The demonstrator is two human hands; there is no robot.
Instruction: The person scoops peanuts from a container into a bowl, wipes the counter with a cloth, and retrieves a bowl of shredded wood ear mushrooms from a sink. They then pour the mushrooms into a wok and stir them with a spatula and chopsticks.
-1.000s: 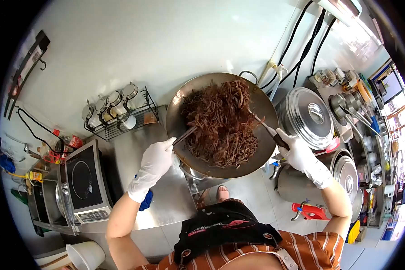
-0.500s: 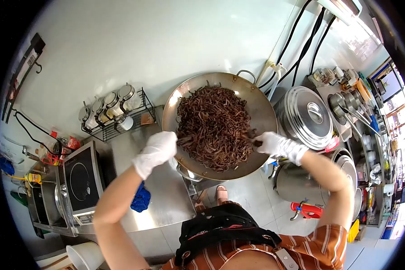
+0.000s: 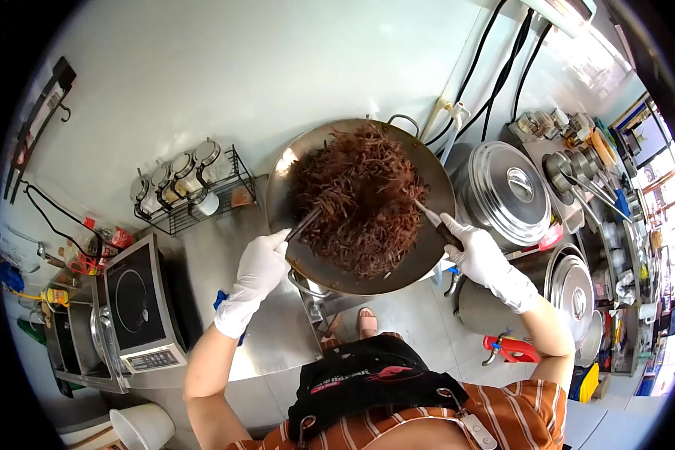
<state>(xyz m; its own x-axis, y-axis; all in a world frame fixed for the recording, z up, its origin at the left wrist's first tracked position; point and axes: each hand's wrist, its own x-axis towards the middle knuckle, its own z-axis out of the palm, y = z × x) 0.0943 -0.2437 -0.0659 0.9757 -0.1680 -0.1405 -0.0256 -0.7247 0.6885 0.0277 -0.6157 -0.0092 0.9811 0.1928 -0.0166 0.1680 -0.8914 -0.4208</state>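
A wide metal wok [image 3: 439, 247] holds a heaped mass of dark brown shredded strips [image 3: 360, 247]. My left hand [image 3: 263, 266], in a white glove, is closed around a dark-handled utensil [image 3: 304, 224] at the wok's left side. Gloved in white too, my right hand [image 3: 478, 253] grips another utensil [image 3: 437, 225] with a dark handle and a metal shaft, over the wok's right side. Both utensils slant inward, and their far ends are buried in the strips, so their shape is hidden.
Left of the wok stand a wire rack [image 3: 202, 201] of spice jars, a steel counter [image 3: 274, 337] and an induction cooker [image 3: 133, 296]. To the right are a large lidded pot [image 3: 506, 191] and another steel pot [image 3: 495, 304] with a tap. A white wall rises behind.
Both hands have drawn back toward my body and apart, and the two utensils now show. The strips have been pushed up toward the far side, and look loosened and blurred in the middle.
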